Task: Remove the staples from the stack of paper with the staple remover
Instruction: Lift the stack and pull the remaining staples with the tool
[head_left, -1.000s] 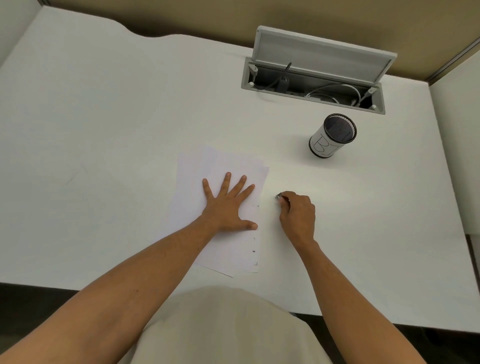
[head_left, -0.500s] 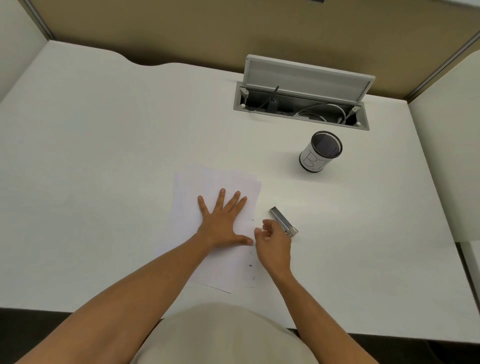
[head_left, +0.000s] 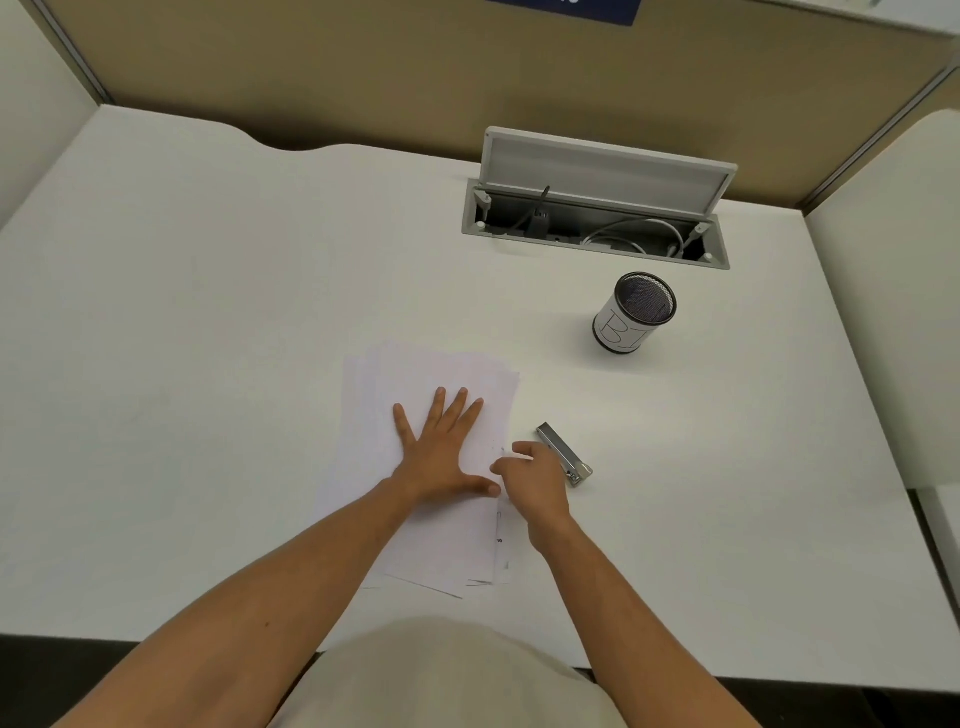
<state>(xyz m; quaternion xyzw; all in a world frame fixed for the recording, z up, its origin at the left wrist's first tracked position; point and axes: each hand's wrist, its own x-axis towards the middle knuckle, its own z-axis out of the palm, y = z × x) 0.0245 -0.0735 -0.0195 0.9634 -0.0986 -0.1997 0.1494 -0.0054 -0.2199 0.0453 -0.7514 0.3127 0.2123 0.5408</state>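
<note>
I am watching the stack of paper (head_left: 415, 467) lying on the white desk (head_left: 208, 312), its sheets fanned slightly out of line. The left hand (head_left: 441, 457) is pressing flat on the middle of the stack, fingers straight and spread. The right hand (head_left: 535, 480) is hovering at the stack's right edge, thumb and forefinger drawn close together over that edge; I cannot tell whether they are pinching anything. The staple remover (head_left: 563, 453), a slim metal tool, is lying on the desk just right of the stack, beside the right hand's knuckles, gripped by neither hand. A mesh pen cup (head_left: 631, 314) is standing well beyond the stack to the right, with an open cable tray (head_left: 597, 208) behind it.
</note>
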